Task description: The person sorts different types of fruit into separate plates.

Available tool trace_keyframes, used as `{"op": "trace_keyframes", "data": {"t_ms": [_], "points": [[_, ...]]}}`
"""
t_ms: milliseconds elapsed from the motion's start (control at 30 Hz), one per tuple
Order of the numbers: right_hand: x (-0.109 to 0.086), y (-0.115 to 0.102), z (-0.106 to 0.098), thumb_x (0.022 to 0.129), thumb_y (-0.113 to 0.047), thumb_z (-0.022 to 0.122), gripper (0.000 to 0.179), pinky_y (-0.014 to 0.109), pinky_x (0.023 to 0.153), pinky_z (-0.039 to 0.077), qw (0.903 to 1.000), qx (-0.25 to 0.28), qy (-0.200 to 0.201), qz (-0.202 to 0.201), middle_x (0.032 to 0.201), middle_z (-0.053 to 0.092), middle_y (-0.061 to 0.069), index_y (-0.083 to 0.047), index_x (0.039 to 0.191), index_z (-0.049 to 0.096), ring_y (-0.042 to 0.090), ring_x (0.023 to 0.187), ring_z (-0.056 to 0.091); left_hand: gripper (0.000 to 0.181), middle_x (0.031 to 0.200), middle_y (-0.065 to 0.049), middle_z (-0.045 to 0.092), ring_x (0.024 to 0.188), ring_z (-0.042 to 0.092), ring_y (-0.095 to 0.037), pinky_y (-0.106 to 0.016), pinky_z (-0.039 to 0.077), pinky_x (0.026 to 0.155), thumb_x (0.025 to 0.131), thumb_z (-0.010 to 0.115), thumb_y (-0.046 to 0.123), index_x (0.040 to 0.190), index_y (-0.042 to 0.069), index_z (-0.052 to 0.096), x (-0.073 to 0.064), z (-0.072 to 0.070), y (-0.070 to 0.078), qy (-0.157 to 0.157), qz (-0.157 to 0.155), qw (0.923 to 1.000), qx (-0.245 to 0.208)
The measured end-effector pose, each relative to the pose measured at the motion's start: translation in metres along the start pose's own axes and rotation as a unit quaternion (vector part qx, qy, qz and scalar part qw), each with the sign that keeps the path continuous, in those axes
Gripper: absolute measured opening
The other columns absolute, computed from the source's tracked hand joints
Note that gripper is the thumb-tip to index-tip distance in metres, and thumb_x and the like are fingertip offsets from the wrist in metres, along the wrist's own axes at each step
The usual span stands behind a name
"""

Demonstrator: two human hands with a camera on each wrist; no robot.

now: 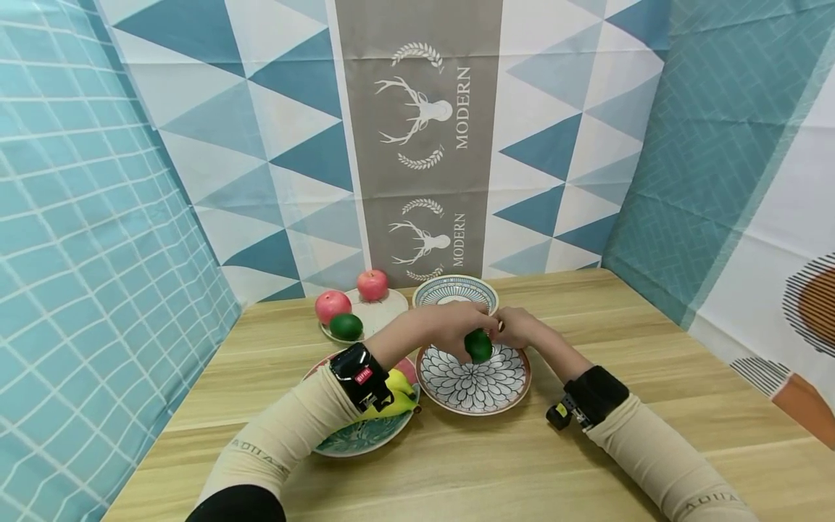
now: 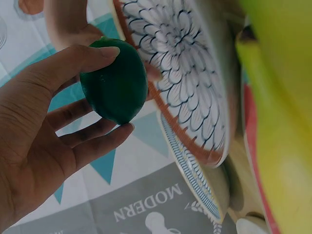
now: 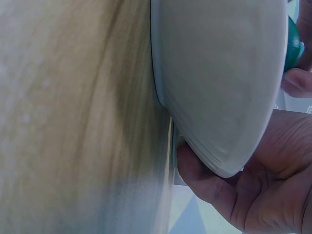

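My left hand (image 1: 457, 326) holds a dark green lime (image 2: 114, 80) between thumb and fingers, above a flower-patterned plate (image 1: 475, 388) with a brown rim. At the far right part of that plate, my right hand (image 1: 518, 328) grips the rim. In the right wrist view, fingers (image 3: 200, 175) of this hand curl under the plate's pale outer side. Behind it stands a blue-patterned bowl (image 1: 450, 288). Yellow bananas (image 1: 391, 409) lie on a green plate (image 1: 355, 442) to the left, partly hidden by my left forearm.
At the back left, a white plate (image 1: 375, 315) bears two pink-red apples (image 1: 333, 306) and another green lime (image 1: 346, 327). A wooden table (image 1: 587, 464) carries everything. Patterned cloth walls (image 1: 293, 145) enclose its back and sides.
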State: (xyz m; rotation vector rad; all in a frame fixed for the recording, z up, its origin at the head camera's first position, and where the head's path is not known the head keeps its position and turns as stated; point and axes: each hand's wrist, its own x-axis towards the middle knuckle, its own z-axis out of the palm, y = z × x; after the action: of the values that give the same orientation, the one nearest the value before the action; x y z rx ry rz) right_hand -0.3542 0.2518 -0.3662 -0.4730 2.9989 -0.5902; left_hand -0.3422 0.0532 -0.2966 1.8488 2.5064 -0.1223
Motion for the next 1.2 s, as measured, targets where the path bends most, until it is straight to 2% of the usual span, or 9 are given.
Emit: {"op": "trace_keyframes", "data": {"t_ms": [233, 333, 467, 633, 967, 1200], "points": [[-0.002, 0.005, 0.001, 0.081, -0.006, 0.073, 0.020, 0.031, 0.060, 0.046, 0.9997, -0.013, 0.003, -0.023, 0.090, 0.068, 0.007, -0.007, 0.101, 0.072, 0.022, 0.075, 0.057, 0.055, 0.119, -0.001, 0.054, 0.106, 0.051, -0.010, -0.019, 0.044, 0.088, 0.074, 0.087, 0.025, 0.123, 0.018, 0.062, 0.016, 0.019, 0.005, -0.017, 0.019, 0.9996, -0.009], [-0.002, 0.006, 0.001, 0.078, -0.008, 0.078, 0.024, 0.031, 0.063, 0.049, 0.9992, -0.018, 0.007, -0.034, 0.091, 0.069, 0.007, -0.006, 0.101, 0.072, 0.021, 0.076, 0.059, 0.054, 0.118, -0.001, 0.054, 0.105, 0.050, -0.011, -0.018, 0.043, 0.088, 0.074, 0.086, 0.027, 0.122, 0.019, 0.063, 0.021, 0.022, 0.008, -0.025, 0.021, 0.9995, -0.001], [-0.001, 0.006, 0.000, 0.079, -0.010, 0.077, 0.021, 0.032, 0.066, 0.051, 0.9991, -0.011, 0.004, -0.040, 0.090, 0.069, 0.006, -0.007, 0.099, 0.072, 0.019, 0.076, 0.060, 0.052, 0.118, -0.001, 0.054, 0.104, 0.049, -0.009, -0.017, 0.042, 0.088, 0.074, 0.086, 0.027, 0.120, 0.020, 0.063, 0.025, 0.025, 0.011, -0.026, 0.023, 0.9994, 0.005], [-0.001, 0.005, -0.002, 0.083, -0.011, 0.074, 0.024, 0.032, 0.065, 0.053, 0.9993, 0.007, -0.002, -0.037, 0.091, 0.070, 0.007, -0.006, 0.106, 0.073, 0.019, 0.077, 0.061, 0.052, 0.119, -0.002, 0.053, 0.104, 0.048, -0.009, -0.017, 0.042, 0.089, 0.074, 0.087, 0.028, 0.119, 0.020, 0.062, 0.025, 0.025, 0.013, -0.034, 0.019, 0.9992, 0.008], [0.002, 0.005, -0.003, 0.069, -0.009, 0.085, 0.042, 0.032, 0.065, 0.052, 0.9995, 0.007, -0.004, -0.029, 0.089, 0.070, 0.006, -0.006, 0.110, 0.072, 0.021, 0.078, 0.061, 0.054, 0.118, -0.001, 0.052, 0.105, 0.048, -0.009, -0.017, 0.042, 0.088, 0.076, 0.085, 0.029, 0.123, 0.021, 0.061, 0.021, 0.025, 0.011, -0.040, 0.010, 0.9992, 0.005], [0.002, 0.004, -0.002, 0.070, -0.007, 0.085, 0.044, 0.032, 0.065, 0.053, 0.9996, 0.009, -0.006, -0.027, 0.088, 0.070, 0.006, -0.006, 0.112, 0.072, 0.021, 0.079, 0.063, 0.057, 0.119, -0.003, 0.052, 0.104, 0.048, -0.010, -0.018, 0.043, 0.088, 0.075, 0.086, 0.028, 0.125, 0.020, 0.061, 0.020, 0.024, 0.010, -0.040, 0.009, 0.9991, 0.002]]}}
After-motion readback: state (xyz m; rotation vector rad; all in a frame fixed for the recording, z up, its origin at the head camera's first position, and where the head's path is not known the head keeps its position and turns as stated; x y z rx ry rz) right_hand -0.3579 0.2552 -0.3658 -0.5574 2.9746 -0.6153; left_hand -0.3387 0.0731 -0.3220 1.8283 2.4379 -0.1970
